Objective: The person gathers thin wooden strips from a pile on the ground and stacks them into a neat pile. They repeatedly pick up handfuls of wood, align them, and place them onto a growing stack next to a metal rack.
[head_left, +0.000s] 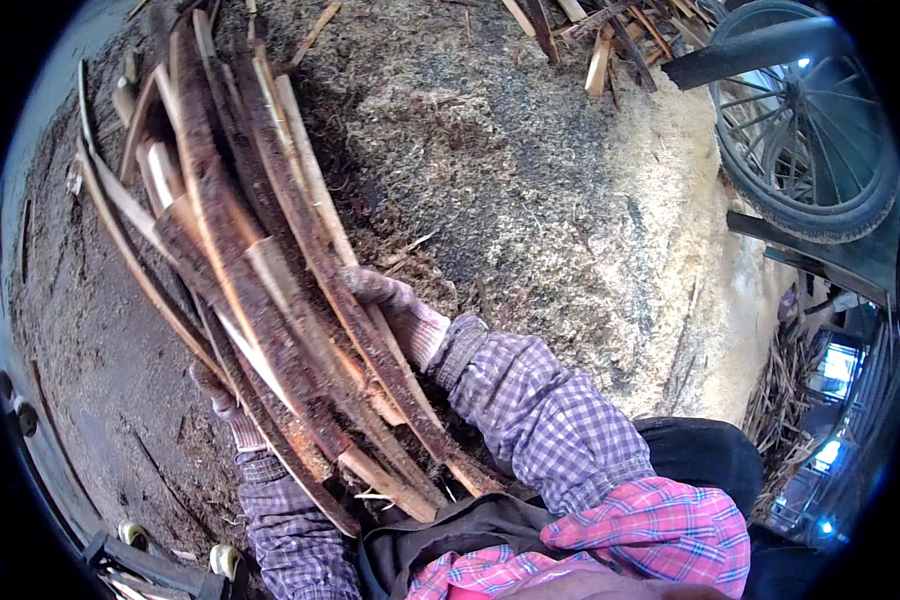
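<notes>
Two gloved hands carry one bundle of bark-edged wood slats [260, 270] in the head view, the bundle running from 11 o'clock down to the person's chest near 6 o'clock. The right hand [385, 300] lies over the bundle's right edge near centre, its grip wrapped onto the outer slats. The left hand [215, 385] sits beneath the bundle at about 7 o'clock, mostly hidden, so I cannot tell how its grip stands. The slats are too many and too overlapped to count. A sawdust heap [530, 190] fills the ground from centre to 2 o'clock, with open dark floor [90, 330] at 9 o'clock. One spoked wheel [805, 130] stands at 2 o'clock, and loose wood offcuts [600, 40] lie at 12 o'clock.
</notes>
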The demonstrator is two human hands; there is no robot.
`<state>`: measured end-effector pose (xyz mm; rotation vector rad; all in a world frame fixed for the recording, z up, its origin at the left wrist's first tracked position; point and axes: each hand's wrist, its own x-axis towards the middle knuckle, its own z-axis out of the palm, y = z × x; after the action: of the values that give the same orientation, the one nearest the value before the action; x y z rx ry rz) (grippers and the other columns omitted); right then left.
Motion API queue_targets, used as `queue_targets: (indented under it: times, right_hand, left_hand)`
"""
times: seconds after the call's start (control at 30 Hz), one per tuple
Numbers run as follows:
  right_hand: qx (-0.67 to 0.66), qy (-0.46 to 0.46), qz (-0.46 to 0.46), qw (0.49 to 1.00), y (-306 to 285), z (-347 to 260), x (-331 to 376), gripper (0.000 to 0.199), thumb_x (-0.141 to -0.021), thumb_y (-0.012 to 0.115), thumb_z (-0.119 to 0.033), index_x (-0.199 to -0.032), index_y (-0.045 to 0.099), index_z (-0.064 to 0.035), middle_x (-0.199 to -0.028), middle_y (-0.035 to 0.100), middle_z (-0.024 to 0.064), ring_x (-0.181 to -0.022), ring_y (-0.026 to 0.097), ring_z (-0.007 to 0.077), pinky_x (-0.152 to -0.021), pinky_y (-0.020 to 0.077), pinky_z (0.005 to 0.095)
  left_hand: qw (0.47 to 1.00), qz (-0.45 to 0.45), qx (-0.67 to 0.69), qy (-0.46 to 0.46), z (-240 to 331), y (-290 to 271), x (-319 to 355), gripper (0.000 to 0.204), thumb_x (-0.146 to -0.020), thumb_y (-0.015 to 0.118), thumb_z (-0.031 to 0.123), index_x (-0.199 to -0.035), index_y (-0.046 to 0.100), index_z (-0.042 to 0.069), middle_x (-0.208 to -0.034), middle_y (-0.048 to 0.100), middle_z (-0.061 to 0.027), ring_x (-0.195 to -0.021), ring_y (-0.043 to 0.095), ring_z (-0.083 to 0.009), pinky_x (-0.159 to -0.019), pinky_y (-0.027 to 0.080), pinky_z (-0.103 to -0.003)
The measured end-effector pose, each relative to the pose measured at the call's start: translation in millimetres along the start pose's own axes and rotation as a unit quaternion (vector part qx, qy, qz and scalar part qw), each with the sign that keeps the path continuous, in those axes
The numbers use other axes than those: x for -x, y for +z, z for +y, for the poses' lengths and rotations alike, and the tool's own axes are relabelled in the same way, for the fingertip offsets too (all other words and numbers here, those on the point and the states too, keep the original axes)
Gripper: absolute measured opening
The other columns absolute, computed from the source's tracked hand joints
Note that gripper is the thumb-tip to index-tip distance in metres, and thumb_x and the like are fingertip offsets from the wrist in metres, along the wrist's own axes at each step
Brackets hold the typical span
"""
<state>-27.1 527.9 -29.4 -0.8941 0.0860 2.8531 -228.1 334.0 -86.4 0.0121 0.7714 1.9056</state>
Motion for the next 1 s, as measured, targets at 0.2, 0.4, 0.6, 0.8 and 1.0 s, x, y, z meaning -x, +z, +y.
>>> queue_targets:
  times: [0.2, 0.4, 0.6, 0.8, 1.0]
  right_hand:
    - [0.067, 0.004, -0.01, 0.998, -18, -14, -35, 0.049, -0.081, 0.059, -0.017, -0.124, 0.044, -0.0022, -0.12, 0.051, 0.0118, -0.102, 0.054, 0.0209, -0.089, 0.0455, 0.0351]
    - [0.09, -0.042, 0.0, 0.995, -6, -27, -87, 0.046, -0.083, 0.057, -0.017, -0.124, 0.044, -0.0022, -0.118, 0.052, 0.0108, -0.101, 0.054, 0.0195, -0.088, 0.0459, 0.0337]
    - [0.116, -0.064, 0.01, 0.991, -18, -25, -91, 0.043, -0.085, 0.056, -0.016, -0.125, 0.045, -0.0023, -0.117, 0.053, 0.0098, -0.099, 0.055, 0.018, -0.087, 0.0464, 0.0323]
    - [0.142, -0.073, -0.032, 0.987, -40, -5, -85, 0.041, -0.087, 0.054, -0.015, -0.125, 0.045, -0.0024, -0.115, 0.054, 0.0088, -0.098, 0.055, 0.0165, -0.085, 0.0468, 0.0309]
    - [0.224, -0.164, -0.04, 0.96, -94, -11, -60, 0.038, -0.089, 0.052, -0.015, -0.125, 0.045, -0.0024, -0.113, 0.055, 0.0078, -0.096, 0.056, 0.0151, -0.084, 0.0473, 0.0294]
  left_hand:
    - [1.0, 0.015, -0.013, 0.024, 0, -2, -9, 0.068, -0.079, 0.058, 0.05, -0.128, 0.039, 0.005, -0.121, 0.051, -0.0125, -0.104, 0.056, -0.0214, -0.084, 0.052, -0.035]
    - [0.998, 0.044, -0.024, 0.031, 24, -5, -3, 0.07, -0.079, 0.057, 0.05, -0.13, 0.037, 0.005, -0.126, 0.048, -0.0134, -0.108, 0.053, -0.0232, -0.09, 0.049, -0.037]
    - [0.985, 0.108, -0.132, 0.013, 18, 28, -8, 0.071, -0.078, 0.055, 0.056, -0.124, 0.045, 0.004, -0.117, 0.055, -0.01, -0.104, 0.054, -0.0231, -0.091, 0.046, -0.037]
    - [0.979, 0.119, -0.168, 0.0, 26, 36, 29, 0.074, -0.071, 0.062, 0.058, -0.119, 0.049, 0.004, -0.106, 0.06, -0.01, -0.09, 0.061, -0.023, -0.078, 0.053, -0.036]
    - [0.982, 0.088, -0.168, 0.014, -2, 44, 47, 0.074, -0.072, 0.058, 0.061, -0.12, 0.049, 0.005, -0.108, 0.059, -0.0108, -0.091, 0.061, -0.0254, -0.079, 0.053, -0.04]
